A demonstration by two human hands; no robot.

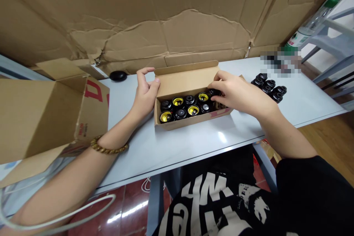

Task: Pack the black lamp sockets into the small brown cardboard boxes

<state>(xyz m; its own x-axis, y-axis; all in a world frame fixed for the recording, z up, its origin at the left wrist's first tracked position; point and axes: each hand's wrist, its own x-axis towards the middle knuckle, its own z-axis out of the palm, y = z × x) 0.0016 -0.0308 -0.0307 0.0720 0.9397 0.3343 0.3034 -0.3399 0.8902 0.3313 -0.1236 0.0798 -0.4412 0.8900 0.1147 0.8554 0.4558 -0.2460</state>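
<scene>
A small cardboard box (pixel 190 122) lies on the table with its lid flap raised at the back. Two rows of black round parts (pixel 181 113) fill most of it, some showing yellow inner rims and others dark ends. My left hand (pixel 145 90) is curled at the box's left end, thumb against the flap's corner; its lower fingers are hidden. Over the right end reaches my right hand (pixel 232 90), fingers bent down around a black round part (pixel 214 92) in the back row. That hand covers part of the box's right end.
Several more black parts (pixel 268 86) stand on the white table (pixel 177 151) to the right. A large open carton (pixel 95 108) is at the left, a black oval object (pixel 118 76) behind it. Cardboard sheeting (pixel 177 14) rises at the back; a green-capped bottle (pixel 309 31) stands far right.
</scene>
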